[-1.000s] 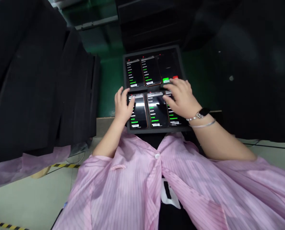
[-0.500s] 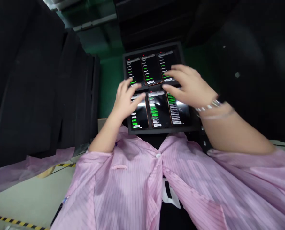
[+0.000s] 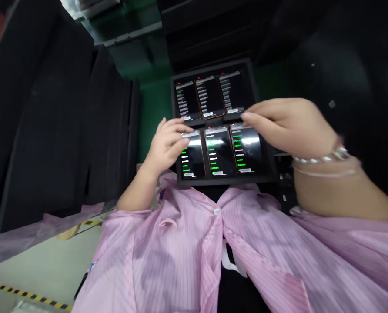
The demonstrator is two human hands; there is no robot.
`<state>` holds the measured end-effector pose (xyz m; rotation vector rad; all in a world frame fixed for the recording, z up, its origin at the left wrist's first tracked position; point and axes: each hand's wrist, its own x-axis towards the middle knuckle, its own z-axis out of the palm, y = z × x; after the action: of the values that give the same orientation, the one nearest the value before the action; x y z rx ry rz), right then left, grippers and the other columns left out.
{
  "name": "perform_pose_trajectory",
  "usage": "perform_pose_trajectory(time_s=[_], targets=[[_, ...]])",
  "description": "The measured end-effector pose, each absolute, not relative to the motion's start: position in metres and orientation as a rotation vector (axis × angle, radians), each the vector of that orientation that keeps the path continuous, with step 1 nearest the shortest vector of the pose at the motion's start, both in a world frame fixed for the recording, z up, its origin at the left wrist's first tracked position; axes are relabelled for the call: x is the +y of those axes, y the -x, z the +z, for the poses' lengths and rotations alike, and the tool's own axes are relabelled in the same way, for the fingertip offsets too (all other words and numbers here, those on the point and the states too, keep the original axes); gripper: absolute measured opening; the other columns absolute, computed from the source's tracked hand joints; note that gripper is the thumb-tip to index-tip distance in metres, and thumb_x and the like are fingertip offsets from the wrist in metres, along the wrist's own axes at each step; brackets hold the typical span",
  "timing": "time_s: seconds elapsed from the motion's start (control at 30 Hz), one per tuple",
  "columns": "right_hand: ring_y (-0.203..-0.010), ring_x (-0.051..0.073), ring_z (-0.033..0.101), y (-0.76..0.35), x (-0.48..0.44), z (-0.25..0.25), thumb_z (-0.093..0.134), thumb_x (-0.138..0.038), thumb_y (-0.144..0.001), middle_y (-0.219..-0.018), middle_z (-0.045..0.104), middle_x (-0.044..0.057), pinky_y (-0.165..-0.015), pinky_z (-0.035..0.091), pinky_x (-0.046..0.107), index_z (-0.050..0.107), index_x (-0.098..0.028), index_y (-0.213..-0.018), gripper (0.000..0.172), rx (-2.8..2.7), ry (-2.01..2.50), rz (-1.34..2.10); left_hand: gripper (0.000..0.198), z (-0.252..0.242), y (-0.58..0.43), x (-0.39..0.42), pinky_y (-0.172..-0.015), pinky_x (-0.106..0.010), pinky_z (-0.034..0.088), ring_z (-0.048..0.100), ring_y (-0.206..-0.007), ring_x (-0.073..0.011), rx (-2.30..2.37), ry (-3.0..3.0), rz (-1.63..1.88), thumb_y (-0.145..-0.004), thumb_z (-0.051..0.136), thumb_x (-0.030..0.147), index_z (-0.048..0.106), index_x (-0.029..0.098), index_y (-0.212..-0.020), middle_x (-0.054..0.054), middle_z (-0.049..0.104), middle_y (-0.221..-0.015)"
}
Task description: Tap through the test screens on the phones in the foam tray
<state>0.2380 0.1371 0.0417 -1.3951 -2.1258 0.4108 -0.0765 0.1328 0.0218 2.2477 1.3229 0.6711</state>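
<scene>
A black tray (image 3: 226, 181) lies flat in front of me, with several smartphones in two rows of three. Their lit screens show lines of white and green text. My left hand (image 3: 168, 144) hovers over the upper part of the front left phone (image 3: 194, 158), its fingers loosely apart and holding nothing. Over the right side of the tray is my right hand (image 3: 288, 124), fingers stretched to the left and thumb below them. Its fingertips are just above the front right phone (image 3: 246, 150), beside the back right phone (image 3: 233, 91); I cannot tell whether they touch.
Tall black stacked panels (image 3: 57, 117) stand close on my left. A green surface (image 3: 151, 98) shows beside the tray, and dark stacked material (image 3: 210, 34) rises behind it. Yellow and black tape (image 3: 27, 295) marks the floor at the lower left.
My right hand has moved right and its spread fingers have drawn closer together. My left hand has shifted slightly down. Text on the phone screens has changed.
</scene>
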Motion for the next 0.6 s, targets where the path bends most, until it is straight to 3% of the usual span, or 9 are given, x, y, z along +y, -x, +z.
perform_pose_trajectory(time_s=[0.07,0.13,0.23,0.3,0.43,0.6], targets=[[-0.103,0.034,0.076,-0.248,0.097,0.053,0.050,-0.051,-0.107,-0.102,0.079,0.005,-0.095,0.060,0.055,0.076,-0.031,-0.091,0.037,-2.147,1.279,0.403,0.073,0.029,0.088,0.091,-0.134,-0.057,0.033,0.054,-0.148,-0.0325,1.310,-2.264,0.637,-0.099,0.031,0.086,0.078,0.032,-0.083,-0.004,0.074,-0.133],[-0.104,0.033,0.076,-0.250,0.067,0.045,0.054,-0.048,-0.105,-0.106,0.079,0.003,-0.105,0.056,0.060,0.076,-0.034,-0.103,0.026,-2.203,1.200,0.391,0.074,0.019,0.096,0.059,-0.132,-0.059,0.035,0.047,-0.153,-0.0356,1.329,-2.292,0.611,-0.091,0.036,0.094,0.081,0.036,-0.101,-0.006,0.068,-0.145],[-0.117,0.039,0.071,-0.240,0.034,0.006,0.058,-0.052,-0.102,-0.125,0.075,0.011,-0.118,0.042,0.072,0.075,-0.030,-0.118,0.032,-2.290,1.210,0.392,0.085,-0.013,0.100,0.024,-0.132,-0.065,0.030,0.037,-0.158,-0.0407,1.372,-2.355,0.587,-0.086,0.038,0.098,0.076,0.036,-0.130,-0.011,0.058,-0.157],[-0.134,0.044,0.061,-0.232,0.016,-0.023,0.058,-0.054,-0.102,-0.145,0.064,0.018,-0.121,0.032,0.081,0.073,-0.028,-0.127,0.039,-2.359,1.291,0.397,0.089,-0.035,0.097,0.006,-0.132,-0.068,0.026,0.031,-0.160,-0.0434,1.448,-2.371,0.567,-0.088,0.038,0.097,0.072,0.032,-0.139,-0.015,0.052,-0.163],[-0.144,0.053,0.048,-0.224,0.002,-0.058,0.060,-0.055,-0.102,-0.163,0.043,0.026,-0.114,0.027,0.091,0.068,-0.024,-0.139,0.049,-2.392,1.460,0.356,0.086,-0.059,0.090,-0.004,-0.129,-0.077,0.020,0.022,-0.161,-0.0488,1.602,-2.333,0.488,-0.092,0.037,0.092,0.073,0.030,-0.138,-0.017,0.042,-0.170],[-0.144,0.056,0.045,-0.220,0.053,-0.061,0.063,-0.061,-0.100,-0.165,0.042,0.025,-0.113,0.025,0.093,0.068,-0.023,-0.137,0.053,-2.333,1.599,0.300,0.083,-0.059,0.083,0.057,-0.131,-0.077,0.009,0.017,-0.164,-0.0491,1.712,-2.289,0.428,-0.094,0.034,0.090,0.074,0.031,-0.138,-0.014,0.037,-0.174]])
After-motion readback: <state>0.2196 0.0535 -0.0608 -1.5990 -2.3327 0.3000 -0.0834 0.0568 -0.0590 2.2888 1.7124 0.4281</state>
